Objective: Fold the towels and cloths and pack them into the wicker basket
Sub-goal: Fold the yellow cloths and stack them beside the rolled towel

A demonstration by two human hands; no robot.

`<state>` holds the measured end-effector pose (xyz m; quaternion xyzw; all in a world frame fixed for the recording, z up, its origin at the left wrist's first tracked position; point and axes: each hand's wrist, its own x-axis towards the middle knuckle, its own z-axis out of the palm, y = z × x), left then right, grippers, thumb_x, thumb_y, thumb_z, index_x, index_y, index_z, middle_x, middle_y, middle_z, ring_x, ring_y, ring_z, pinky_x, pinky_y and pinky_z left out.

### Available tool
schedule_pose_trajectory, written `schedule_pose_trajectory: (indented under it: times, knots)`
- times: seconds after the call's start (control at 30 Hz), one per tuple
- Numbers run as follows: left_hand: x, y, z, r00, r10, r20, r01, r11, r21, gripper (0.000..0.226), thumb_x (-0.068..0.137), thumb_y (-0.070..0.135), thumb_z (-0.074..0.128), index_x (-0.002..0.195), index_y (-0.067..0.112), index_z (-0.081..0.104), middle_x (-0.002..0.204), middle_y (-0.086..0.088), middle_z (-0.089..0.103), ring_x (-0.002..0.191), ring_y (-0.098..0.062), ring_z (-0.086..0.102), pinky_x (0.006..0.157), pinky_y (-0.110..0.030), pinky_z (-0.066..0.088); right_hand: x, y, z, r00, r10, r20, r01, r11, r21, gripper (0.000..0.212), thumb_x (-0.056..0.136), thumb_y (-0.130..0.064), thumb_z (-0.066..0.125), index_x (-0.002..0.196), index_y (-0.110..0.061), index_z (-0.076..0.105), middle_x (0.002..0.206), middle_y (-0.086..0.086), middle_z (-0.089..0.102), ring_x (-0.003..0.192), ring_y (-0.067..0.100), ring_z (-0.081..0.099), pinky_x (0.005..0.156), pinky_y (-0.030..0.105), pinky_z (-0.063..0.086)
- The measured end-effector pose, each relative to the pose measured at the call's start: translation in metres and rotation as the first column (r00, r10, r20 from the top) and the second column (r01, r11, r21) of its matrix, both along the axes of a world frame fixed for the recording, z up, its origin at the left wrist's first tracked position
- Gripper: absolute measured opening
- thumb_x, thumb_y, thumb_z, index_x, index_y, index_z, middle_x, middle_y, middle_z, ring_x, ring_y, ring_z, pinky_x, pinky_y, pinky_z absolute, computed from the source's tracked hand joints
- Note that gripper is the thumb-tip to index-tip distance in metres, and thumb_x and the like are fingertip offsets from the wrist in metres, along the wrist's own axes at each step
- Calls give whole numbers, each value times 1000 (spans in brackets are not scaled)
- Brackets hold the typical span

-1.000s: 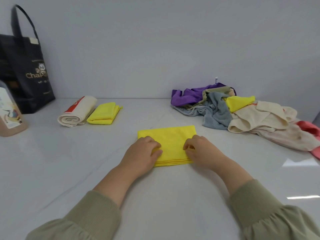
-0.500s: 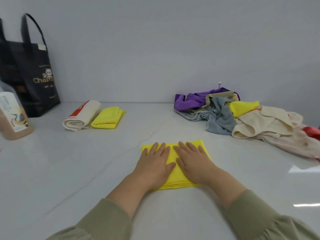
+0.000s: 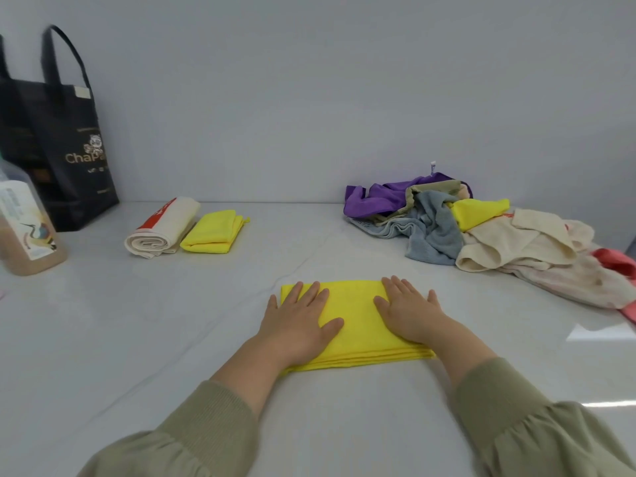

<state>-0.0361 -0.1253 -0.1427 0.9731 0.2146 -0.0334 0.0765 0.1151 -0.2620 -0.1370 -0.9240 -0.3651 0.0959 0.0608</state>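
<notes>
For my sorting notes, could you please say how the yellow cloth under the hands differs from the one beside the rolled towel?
The near yellow cloth lies wide and flat under the left hand and right hand; the far yellow cloth is folded smaller and thicker, untouched beside the rolled towel. Both are yellow, folded.

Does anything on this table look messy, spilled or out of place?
Nothing looks spilled. The heap of cloths at far right lies tangled and unfolded, and the pale towel at its near edge shows reddish blotches. No wicker basket is in view.
</notes>
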Motion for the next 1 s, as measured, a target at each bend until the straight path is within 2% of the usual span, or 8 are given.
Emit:
schedule_pose_trajectory:
  times: [0.1, 0.17, 0.3, 0.43, 0.53, 0.67, 0.77, 1.0]
  knots:
    - [-2, 8, 2, 999, -39, 1, 39, 999, -11, 66, 96, 60, 22, 153, 32, 3, 160, 11, -9, 147, -15, -13, 117, -52, -2, 5, -7, 5, 1000, -13, -16, 16, 983, 180, 44, 101, -34, 33, 140, -15, 39, 146, 3, 39, 133, 22, 35, 112, 41, 23]
    - [-5, 14, 8, 998, -60, 28, 59, 997, 56, 64, 96, 60, 28, 152, 34, 11, 160, 11, -7, 147, -17, -15, 116, -54, -3, 7, -11, 12, 992, -35, -118, 76, 928, 365, 31, 98, -17, 38, 121, -12, 58, 127, 6, 55, 111, 21, 49, 93, 32, 38]
    - [-12, 27, 21, 988, -17, 150, -27, 958, 284, 63, 95, 51, 44, 150, 38, 18, 161, 7, -2, 147, -20, -12, 115, -55, 0, 12, -21, 26, 922, 28, -386, 178, 855, 487, 49, 86, 11, 35, 121, -14, 59, 110, 5, 57, 94, 16, 53, 73, 23, 41]
    - [-12, 22, 20, 970, 55, 237, -130, 941, 314, 51, 99, 31, 40, 148, 33, 26, 159, 5, 15, 147, -20, 3, 117, -47, 6, 11, -25, 25, 949, 138, -283, -2, 902, 432, 44, 83, 6, 50, 114, -23, 63, 105, -2, 65, 96, 16, 60, 80, 23, 47]
    - [-7, 10, 18, 955, 115, 275, -169, 968, 184, 49, 102, 42, 27, 148, 25, 28, 156, 3, 27, 145, -20, 16, 117, -41, 13, 5, -22, 23, 925, 182, -335, 15, 860, 511, 26, 81, -6, 63, 96, -25, 68, 93, 1, 70, 86, 15, 64, 77, 26, 53]
    - [-2, -2, 11, 979, 127, 156, -131, 991, 17, 65, 97, 58, 20, 153, 26, 10, 161, 1, 8, 147, -21, 5, 119, -44, 8, 0, -11, 16, 957, 144, -253, 27, 820, 572, 16, 85, -11, 61, 91, -23, 69, 87, -3, 69, 80, 10, 60, 68, 21, 47]
    - [-2, -3, 3, 998, 61, 16, -62, 996, 63, 70, 94, 65, 17, 152, 33, -1, 161, 3, -7, 148, -22, -7, 118, -47, 2, 7, -6, 8, 997, 30, -65, 9, 851, 525, 24, 82, 0, 55, 87, -18, 70, 84, 1, 67, 80, 17, 58, 63, 24, 40]
    - [-2, -2, 0, 998, 48, -30, -45, 995, 93, 68, 92, 68, 15, 151, 38, -3, 160, 5, -11, 148, -21, -9, 118, -50, 0, 28, -16, 9, 989, -147, 21, 124, 895, 428, 17, 85, -13, 56, 88, -18, 71, 92, 1, 66, 83, 15, 54, 71, 26, 43]
